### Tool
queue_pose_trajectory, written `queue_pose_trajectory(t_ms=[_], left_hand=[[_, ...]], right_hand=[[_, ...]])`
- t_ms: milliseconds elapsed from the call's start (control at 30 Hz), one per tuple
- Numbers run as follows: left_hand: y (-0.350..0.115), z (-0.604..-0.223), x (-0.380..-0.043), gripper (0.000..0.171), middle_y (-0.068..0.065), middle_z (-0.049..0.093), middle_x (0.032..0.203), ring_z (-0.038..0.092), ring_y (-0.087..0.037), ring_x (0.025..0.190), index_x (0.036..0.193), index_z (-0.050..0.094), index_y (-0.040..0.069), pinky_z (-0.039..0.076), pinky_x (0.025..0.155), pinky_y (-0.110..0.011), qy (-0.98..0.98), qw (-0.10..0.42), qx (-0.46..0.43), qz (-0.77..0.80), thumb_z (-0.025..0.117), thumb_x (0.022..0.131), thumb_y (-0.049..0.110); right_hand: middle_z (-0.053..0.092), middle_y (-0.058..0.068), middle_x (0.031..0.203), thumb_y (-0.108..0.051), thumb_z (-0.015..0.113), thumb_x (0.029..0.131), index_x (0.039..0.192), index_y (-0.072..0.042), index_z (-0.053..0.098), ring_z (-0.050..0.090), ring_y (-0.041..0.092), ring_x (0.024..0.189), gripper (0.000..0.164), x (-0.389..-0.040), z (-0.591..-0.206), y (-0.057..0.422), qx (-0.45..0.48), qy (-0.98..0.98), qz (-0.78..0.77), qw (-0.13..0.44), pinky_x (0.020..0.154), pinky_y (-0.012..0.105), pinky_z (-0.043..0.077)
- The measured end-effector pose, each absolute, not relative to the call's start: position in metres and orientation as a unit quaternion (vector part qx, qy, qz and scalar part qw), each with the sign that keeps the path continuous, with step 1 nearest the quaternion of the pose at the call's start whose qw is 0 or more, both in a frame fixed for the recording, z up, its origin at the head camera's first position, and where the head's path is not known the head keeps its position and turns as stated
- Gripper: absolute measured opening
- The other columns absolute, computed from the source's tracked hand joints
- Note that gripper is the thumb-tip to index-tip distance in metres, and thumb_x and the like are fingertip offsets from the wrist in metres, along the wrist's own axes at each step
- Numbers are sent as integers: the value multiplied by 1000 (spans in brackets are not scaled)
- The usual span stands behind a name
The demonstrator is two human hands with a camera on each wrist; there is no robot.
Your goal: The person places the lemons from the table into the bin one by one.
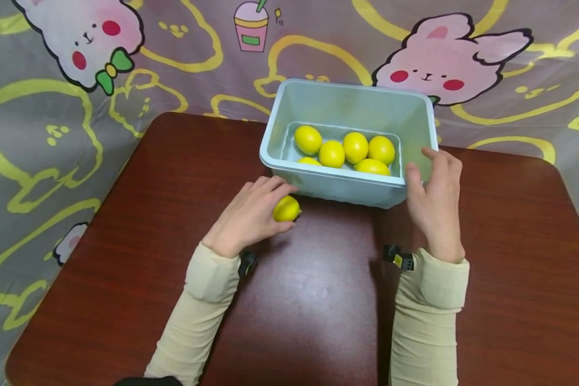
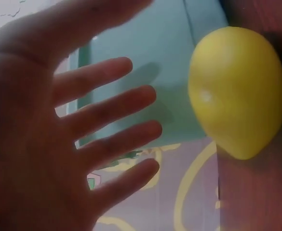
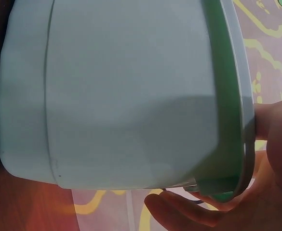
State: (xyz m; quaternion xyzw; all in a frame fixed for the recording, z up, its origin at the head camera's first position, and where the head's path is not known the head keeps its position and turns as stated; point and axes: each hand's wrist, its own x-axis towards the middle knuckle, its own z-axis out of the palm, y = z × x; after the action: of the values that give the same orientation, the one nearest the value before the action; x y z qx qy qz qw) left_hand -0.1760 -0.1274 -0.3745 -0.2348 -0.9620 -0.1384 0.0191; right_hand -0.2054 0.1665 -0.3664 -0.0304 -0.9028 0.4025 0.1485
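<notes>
A light blue-green plastic bin (image 1: 338, 185) stands on the table with several yellow lemons (image 1: 332, 154) lying on its floor. One more lemon (image 1: 286, 208) is outside, close to the bin's front left. My left hand (image 1: 251, 214) hovers palm-down around that lemon. In the left wrist view its fingers (image 2: 114, 107) are spread and straight, with a gap between them and the lemon (image 2: 238, 91). At the bin's front right corner, my right hand (image 1: 436, 201) grips the rim. The right wrist view shows that hand (image 3: 271, 163) reaching round the corner of the bin (image 3: 131, 96), fingertips along its outer side.
The dark reddish-brown table (image 1: 313, 300) has rounded corners. Behind it hangs a patterned cloth (image 1: 198, 53) with cartoon rabbits, and the bin's back is close to it. Small black cameras (image 1: 398, 258) sit at both wrists, over cream sleeves (image 1: 429, 321).
</notes>
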Motion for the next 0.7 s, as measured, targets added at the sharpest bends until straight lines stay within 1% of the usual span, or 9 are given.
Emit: queue_pose_trajectory(t_ms=[100,267,467,700], left_hand=[[-126,-378,-177,63,-2,58,125,51,-25,111,131,59,17,43,89,-41,-964,5,-230,-133,81,75,34],[-122,-384,-178,65,-2,56,129,49,-26,112,134,56,16,42,89,-41,-966,-2,-226,-125,82,75,29],[-123,-391,-180,66,-3,56,127,50,-27,110,134,55,16,42,88,-41,-972,-12,-206,-114,82,74,22],[-124,-395,-180,63,-2,56,126,51,-27,109,132,57,15,42,89,-41,-973,-39,-197,-118,82,74,21]], right_hand=[[34,25,144,-23,44,99,140,2,43,39,41,128,48,-206,-366,166,-31,-904,401,149,107,52,31],[34,25,144,-22,43,99,141,1,43,39,41,128,48,-207,-366,166,-33,-904,401,149,107,52,30],[33,25,145,-23,44,99,141,1,43,38,41,128,48,-206,-366,166,-31,-904,399,147,107,53,30],[33,25,145,-24,43,99,141,2,42,38,40,128,49,-206,-366,166,-31,-904,401,146,108,52,31]])
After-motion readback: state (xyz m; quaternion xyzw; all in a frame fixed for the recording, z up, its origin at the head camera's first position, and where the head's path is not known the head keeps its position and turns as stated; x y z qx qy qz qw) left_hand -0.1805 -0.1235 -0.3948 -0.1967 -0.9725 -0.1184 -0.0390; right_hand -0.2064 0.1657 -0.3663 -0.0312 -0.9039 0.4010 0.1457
